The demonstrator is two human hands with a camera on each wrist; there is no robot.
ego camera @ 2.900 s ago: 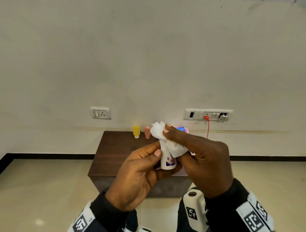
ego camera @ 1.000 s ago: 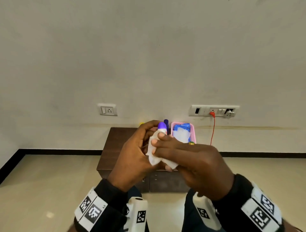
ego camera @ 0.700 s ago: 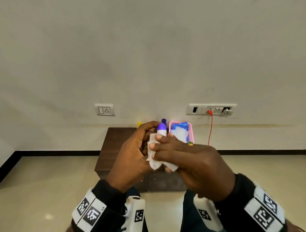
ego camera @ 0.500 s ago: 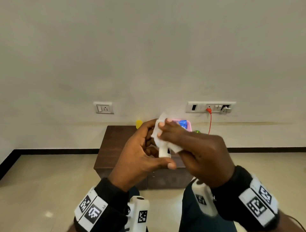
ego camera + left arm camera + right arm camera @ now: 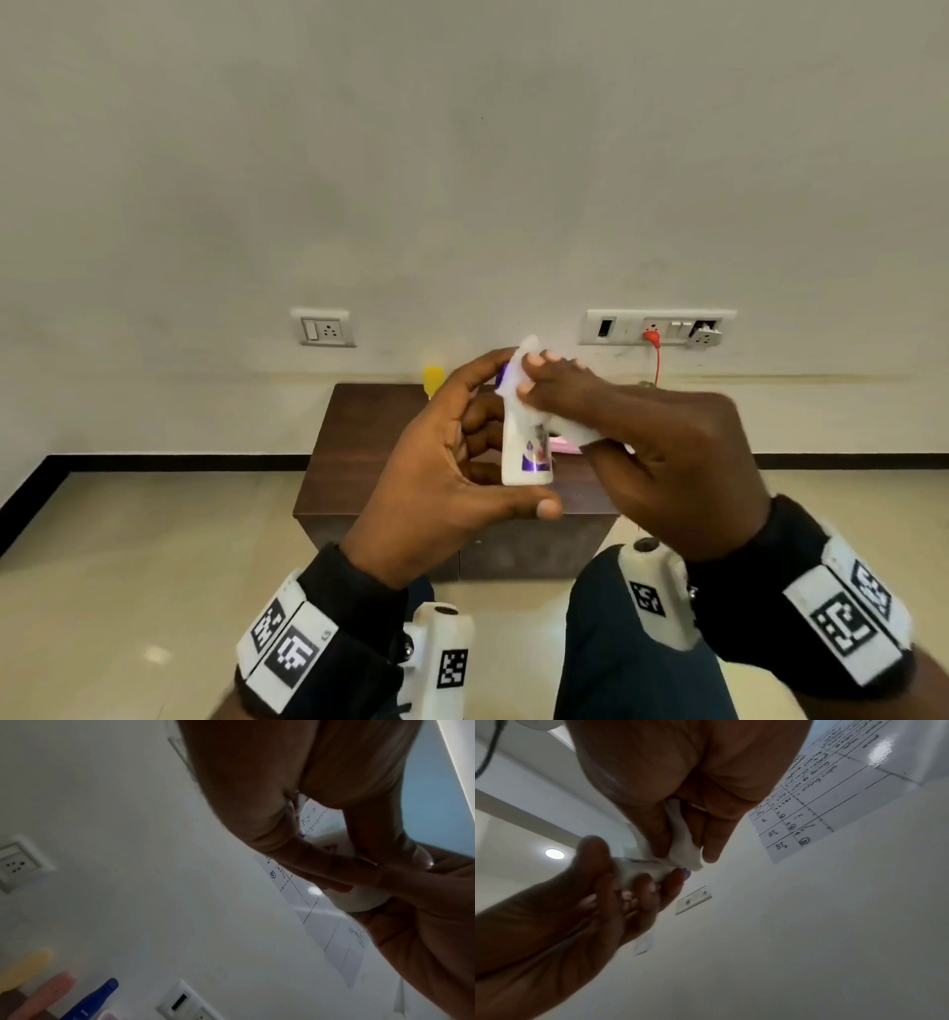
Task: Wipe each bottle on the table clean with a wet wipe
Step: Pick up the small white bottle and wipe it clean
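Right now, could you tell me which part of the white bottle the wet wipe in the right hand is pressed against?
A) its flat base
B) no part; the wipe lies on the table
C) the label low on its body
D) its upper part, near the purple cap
D: the right hand holds the wet wipe against the top of the white bottle, whose base sits in the left hand.
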